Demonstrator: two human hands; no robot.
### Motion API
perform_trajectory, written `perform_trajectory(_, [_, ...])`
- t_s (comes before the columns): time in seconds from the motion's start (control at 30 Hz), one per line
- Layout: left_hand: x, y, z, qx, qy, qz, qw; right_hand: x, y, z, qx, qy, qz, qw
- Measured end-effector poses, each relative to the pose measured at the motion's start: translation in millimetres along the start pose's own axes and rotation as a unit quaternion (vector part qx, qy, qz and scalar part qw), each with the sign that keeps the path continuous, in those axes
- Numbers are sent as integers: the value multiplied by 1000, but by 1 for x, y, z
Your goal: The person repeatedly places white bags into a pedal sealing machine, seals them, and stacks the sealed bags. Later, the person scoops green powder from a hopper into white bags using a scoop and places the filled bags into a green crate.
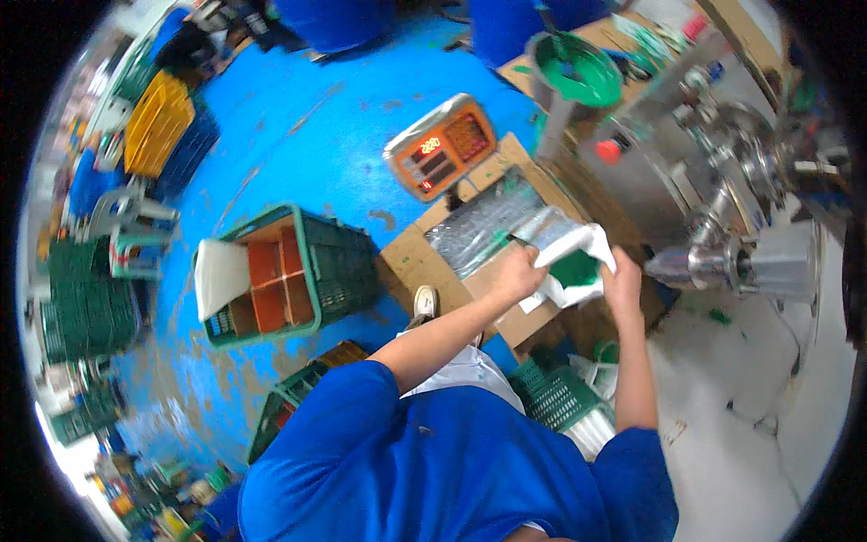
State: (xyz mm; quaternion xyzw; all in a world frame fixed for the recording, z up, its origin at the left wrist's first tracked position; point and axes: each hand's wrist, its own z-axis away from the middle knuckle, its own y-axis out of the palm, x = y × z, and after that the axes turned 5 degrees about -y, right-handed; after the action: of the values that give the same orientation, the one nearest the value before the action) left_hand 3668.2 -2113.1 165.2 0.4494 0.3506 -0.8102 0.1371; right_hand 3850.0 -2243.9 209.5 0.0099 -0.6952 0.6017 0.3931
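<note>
Between my hands is a white bag [591, 238] with its mouth spread wide, and green material [574, 269] shows inside it. My left hand [517, 275] is closed on the bag's left edge. On the opposite edge, my right hand [623, 284] grips the rim with bent fingers. The bag is over the right part of a cardboard-covered scale platform [411, 262], where clear plastic [479, 226] lies; whether it touches the platform I cannot tell. Behind the platform stands the scale's orange display [440, 147], with lit red digits. Just right of my right hand is a metal nozzle [673, 267].
The nozzle belongs to a stainless steel machine [722, 181] at the right. A green crate [348, 271] with orange-brown dividers stands on the blue floor to the left. A bucket of green material [587, 86] is at the back. Green baskets [551, 397] sit near my right side.
</note>
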Motion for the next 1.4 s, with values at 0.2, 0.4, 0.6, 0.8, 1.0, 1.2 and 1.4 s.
perform_trajectory(0.2, [24, -75, 65, 40, -175, 564, 806, 87, 3, 43, 22, 41, -99, 994])
perform_trajectory(0.4, [30, -206, 130, 2, -76, 664, 744, 225, 20, 9, 104, 76, -564, 816])
perform_trajectory(0.6, [82, -359, 230, -194, 78, 668, 714, 416, 89, -8, 229, -16, -640, 734])
perform_trajectory(0.8, [210, -449, 274, -335, 141, 657, 660, 540, 234, -22, 380, -85, -638, 664])
perform_trajectory(1.0, [368, -461, 226, -451, 6, 680, 578, 581, 407, -20, 467, 77, -627, 619])
perform_trajectory(1.2, [443, -512, 209, -529, -180, 426, 711, 580, 459, -64, 198, -189, -160, 948])
perform_trajectory(1.4, [445, -555, 199, -518, -153, -198, 818, 560, 419, -94, 174, -283, -109, 937])
